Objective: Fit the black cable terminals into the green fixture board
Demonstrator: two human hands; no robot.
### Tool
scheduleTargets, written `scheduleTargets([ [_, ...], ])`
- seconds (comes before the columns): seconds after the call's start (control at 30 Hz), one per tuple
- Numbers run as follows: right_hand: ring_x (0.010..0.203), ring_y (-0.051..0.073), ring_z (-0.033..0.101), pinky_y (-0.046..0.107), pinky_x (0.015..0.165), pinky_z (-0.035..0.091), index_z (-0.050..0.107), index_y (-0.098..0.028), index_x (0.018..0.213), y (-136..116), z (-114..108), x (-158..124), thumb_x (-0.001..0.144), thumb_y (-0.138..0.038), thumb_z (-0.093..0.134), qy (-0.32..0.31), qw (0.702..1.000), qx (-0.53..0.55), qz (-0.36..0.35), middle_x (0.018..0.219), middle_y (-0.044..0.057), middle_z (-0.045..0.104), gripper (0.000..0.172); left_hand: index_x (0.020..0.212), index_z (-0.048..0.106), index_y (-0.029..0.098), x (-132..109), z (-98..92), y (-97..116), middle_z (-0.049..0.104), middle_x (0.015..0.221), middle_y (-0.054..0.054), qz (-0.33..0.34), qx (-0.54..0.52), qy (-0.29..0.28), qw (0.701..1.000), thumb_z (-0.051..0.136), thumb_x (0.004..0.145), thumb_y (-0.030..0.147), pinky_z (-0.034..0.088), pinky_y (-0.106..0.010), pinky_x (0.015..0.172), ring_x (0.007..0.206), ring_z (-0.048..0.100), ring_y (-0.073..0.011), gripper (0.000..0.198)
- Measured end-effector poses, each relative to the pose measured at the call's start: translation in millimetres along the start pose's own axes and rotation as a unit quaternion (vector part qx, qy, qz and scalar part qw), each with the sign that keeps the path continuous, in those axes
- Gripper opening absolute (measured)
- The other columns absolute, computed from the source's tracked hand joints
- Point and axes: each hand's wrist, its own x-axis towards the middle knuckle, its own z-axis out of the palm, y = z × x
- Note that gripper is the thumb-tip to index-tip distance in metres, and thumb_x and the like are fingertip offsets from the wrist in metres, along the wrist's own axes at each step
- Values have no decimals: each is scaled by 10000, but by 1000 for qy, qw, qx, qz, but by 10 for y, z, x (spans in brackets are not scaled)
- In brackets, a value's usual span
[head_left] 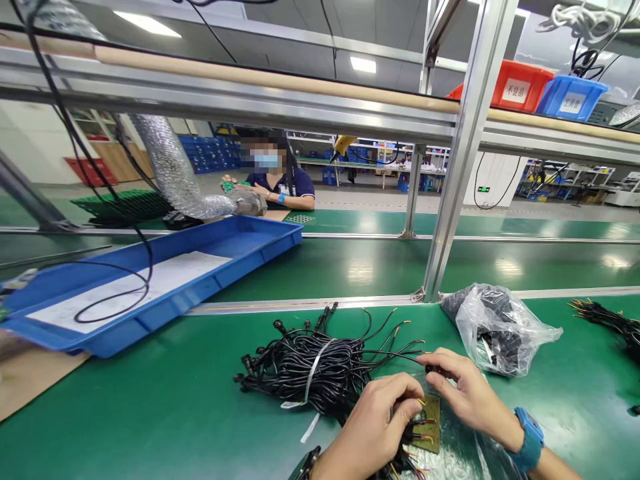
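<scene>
A bundle of black cables (320, 367), tied with a white band, lies on the green tabletop. Just right of and below it, my left hand (383, 423) is closed, its thumb and index finger pinched on a thin cable end. My right hand (465, 393) pinches a small black part by the bundle's loose wire ends. Between my hands, a small yellowish board (431, 423) lies beneath several wires with red and yellow tips. More black cables run under my left hand, partly hidden by it.
Clear bag of black parts (500, 327) beyond my right hand; another cable bunch (613, 323) at the right edge. Long blue tray (185, 293) with paper at left. Metal post (463, 153) behind the bundle. A masked person (287, 183) sits across the bench.
</scene>
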Motion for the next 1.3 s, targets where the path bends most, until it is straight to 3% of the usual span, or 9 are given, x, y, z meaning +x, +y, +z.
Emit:
scheduleTargets([
  [0.1, 999, 224, 648, 352, 883, 506, 689, -236, 1266, -36, 24, -17, 1039, -310, 518, -15, 1000, 11, 1, 1069, 80, 707, 294, 839, 616, 212, 0, 9, 24, 683, 822, 12, -5, -2, 35, 999, 544, 967, 211, 410, -249, 732, 775, 611, -152, 148],
  [0.2, 927, 214, 659, 334, 831, 511, 716, -223, 1212, -110, 43, -23, 1040, -324, 520, -22, 1000, 16, -10, 996, 73, 717, 279, 822, 639, 208, 12, 17, 50, 684, 789, 4, -11, -20, 69, 997, 545, 964, 221, 410, -248, 675, 725, 605, -150, 171],
  [0.4, 904, 214, 687, 320, 804, 512, 735, -242, 1152, -213, 59, -18, 1034, -335, 552, -41, 998, 30, -21, 995, 61, 753, 237, 796, 663, 200, 34, 46, 34, 692, 801, -23, -2, -34, 107, 994, 565, 931, 196, 439, -262, 682, 758, 623, -171, 167],
  [0.67, 890, 212, 687, 318, 796, 502, 738, -238, 1130, -234, 60, -35, 996, -272, 575, -29, 999, 19, -11, 970, 50, 751, 213, 756, 666, 195, 34, 67, -7, 667, 747, -13, 8, -23, 126, 992, 565, 950, 208, 432, -256, 661, 713, 605, -153, 219],
  [0.97, 848, 212, 695, 313, 763, 504, 755, -221, 1082, -239, 72, -34, 964, -294, 623, -14, 1000, 27, 3, 934, 49, 765, 191, 766, 664, 192, 43, 81, -6, 707, 770, -17, 7, -69, 136, 988, 590, 894, 173, 480, -258, 690, 730, 652, -159, 150],
  [1.3, 822, 197, 683, 303, 739, 507, 745, -232, 1078, -217, 101, -48, 1006, -307, 577, -13, 999, 3, -39, 917, 50, 750, 197, 718, 647, 187, 25, 89, 62, 698, 750, -23, -43, -75, 117, 989, 605, 864, 186, 456, -248, 662, 720, 623, -160, 152],
])
